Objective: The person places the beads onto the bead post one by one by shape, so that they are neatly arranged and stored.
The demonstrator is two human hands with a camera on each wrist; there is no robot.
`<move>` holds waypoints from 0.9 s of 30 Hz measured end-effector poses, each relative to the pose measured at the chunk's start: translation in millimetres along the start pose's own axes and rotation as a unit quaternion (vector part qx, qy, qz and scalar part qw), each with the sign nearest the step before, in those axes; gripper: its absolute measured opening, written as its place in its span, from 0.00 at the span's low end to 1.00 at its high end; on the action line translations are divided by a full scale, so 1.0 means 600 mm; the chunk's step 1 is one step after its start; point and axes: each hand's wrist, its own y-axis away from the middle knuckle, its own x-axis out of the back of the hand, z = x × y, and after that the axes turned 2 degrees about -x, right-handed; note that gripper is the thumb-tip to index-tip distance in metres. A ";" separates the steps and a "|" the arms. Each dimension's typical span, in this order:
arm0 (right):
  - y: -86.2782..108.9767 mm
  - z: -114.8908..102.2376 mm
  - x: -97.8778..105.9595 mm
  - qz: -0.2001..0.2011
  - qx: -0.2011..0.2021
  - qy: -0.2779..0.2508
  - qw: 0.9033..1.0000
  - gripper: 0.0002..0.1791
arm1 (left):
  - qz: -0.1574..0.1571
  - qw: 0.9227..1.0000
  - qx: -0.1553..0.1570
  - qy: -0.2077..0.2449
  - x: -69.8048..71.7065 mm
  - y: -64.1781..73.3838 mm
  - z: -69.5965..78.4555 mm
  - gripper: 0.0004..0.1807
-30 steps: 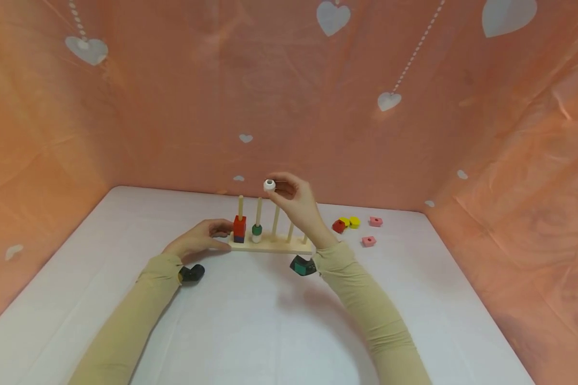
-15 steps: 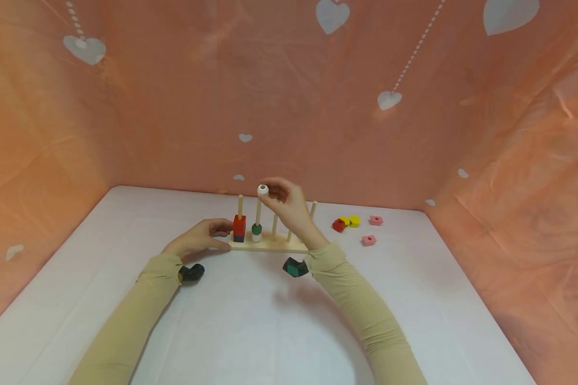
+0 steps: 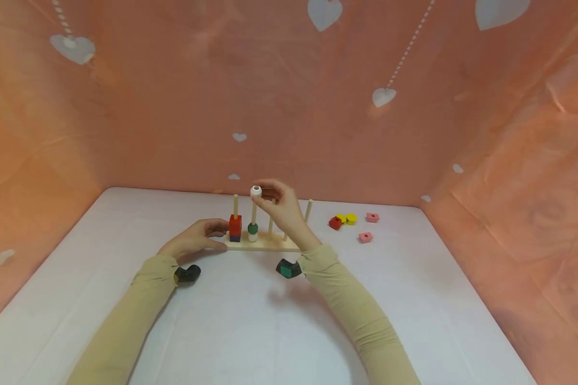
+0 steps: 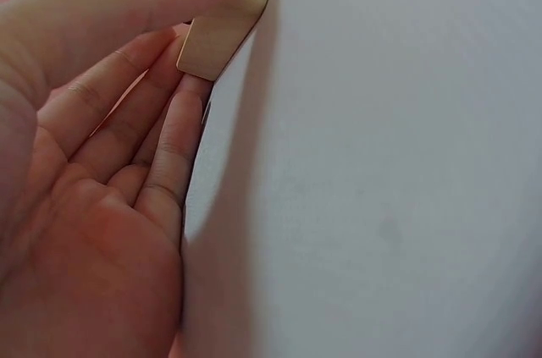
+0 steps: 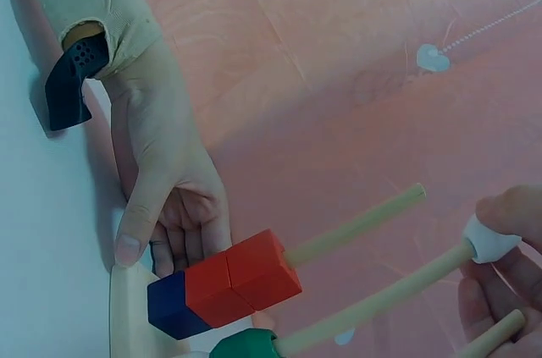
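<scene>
My right hand [image 3: 285, 211] pinches a white bead [image 3: 256, 191] between thumb and fingers. In the right wrist view, the bead sits at the tip of the second peg [image 5: 373, 307] of a wooden peg stand [image 3: 270, 245]. Lower on that peg are a green bead [image 3: 252, 228] and another white piece [image 3: 253, 237]. Two red blocks [image 5: 246, 278] above a dark blue block [image 5: 175, 303] are stacked on the first peg. At the stand's left end, my left hand [image 3: 195, 238] grips the base, thumb on top and fingers against its end.
To the right of the stand lie a red piece [image 3: 335, 223], yellow pieces [image 3: 351, 218] and two pink blocks [image 3: 365, 237]. Black wrist-worn devices [image 3: 288, 269] stick out from both sleeves. An orange curtain with pale hearts [image 3: 384, 97] hangs behind the white table [image 3: 231, 331].
My right hand has carried the white bead leftward and slightly down, from near the third peg to the second peg's tip. The left hand keeps its hold on the base.
</scene>
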 end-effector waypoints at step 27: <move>0.012 0.025 -0.019 0.039 0.010 0.014 0.999 0.16 | -0.009 1.000 -0.026 -0.003 0.004 -0.007 -0.004 0.36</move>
